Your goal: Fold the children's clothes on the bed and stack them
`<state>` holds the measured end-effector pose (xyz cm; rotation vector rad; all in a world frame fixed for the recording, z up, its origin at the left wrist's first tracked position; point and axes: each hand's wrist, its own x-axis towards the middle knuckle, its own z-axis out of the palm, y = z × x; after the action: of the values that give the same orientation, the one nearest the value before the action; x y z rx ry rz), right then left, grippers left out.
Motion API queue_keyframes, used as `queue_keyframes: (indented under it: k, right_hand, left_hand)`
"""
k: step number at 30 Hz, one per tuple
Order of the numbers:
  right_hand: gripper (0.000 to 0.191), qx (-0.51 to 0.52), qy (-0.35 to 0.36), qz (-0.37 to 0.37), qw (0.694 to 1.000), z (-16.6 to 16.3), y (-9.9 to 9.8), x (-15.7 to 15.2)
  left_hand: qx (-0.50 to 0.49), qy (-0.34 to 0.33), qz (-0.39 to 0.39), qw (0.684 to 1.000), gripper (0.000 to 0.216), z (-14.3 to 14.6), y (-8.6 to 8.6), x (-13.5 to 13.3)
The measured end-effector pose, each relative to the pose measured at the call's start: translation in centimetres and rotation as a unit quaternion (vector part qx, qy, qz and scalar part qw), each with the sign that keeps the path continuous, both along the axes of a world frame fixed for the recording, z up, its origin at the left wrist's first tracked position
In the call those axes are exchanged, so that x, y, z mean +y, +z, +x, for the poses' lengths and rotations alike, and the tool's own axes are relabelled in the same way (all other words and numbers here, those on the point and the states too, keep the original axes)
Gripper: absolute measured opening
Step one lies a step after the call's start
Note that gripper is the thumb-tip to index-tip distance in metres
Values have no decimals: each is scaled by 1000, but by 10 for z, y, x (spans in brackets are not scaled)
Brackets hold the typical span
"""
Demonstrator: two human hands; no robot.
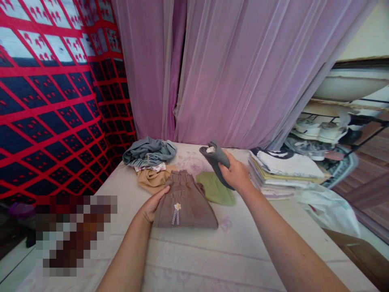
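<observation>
My right hand (235,173) is raised above the bed, closed round a rolled dark grey garment (216,156). My left hand (153,204) rests open and flat on the left edge of a folded brown skirt (187,202) with a small flower ornament. Beside the skirt on the right lies a folded green cloth (215,190). Behind the skirt are a tan garment (150,178) and a heap of grey-blue clothes (148,152).
The pale bed sheet (212,251) covers the bed. A stack of folded clothes (282,172) sits at the right. Purple curtains (231,69) hang behind, a red and navy patterned cloth (54,101) at left. A white plastic bag (328,211) lies by the right edge.
</observation>
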<state>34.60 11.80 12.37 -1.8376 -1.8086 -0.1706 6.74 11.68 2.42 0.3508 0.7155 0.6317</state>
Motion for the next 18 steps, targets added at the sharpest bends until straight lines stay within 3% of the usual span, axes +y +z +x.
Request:
queue_keyframes:
  k: [2,6,9,14,18]
  right_hand:
    - [60,-29,82,25,996,-32,-7,-19]
    - [70,-97,222,20,970,-86,-51,-62]
    - [76,-103,226,27,968,-96,-76,-77]
    - [78,-106,219,57,968,-90,-70,-81]
    - [80,-105,223,40,968,-103,-79,-90]
  left_hand:
    - [-12,-7,1,1000,53,1,-1,1]
    - [-27,6,19,999,50,6,-3,1]
    - [-11,45,46,998,44,9,-9,4]
    - [9,78,68,995,40,13,-20,10]
    - [54,108,101,988,39,17,-15,13]
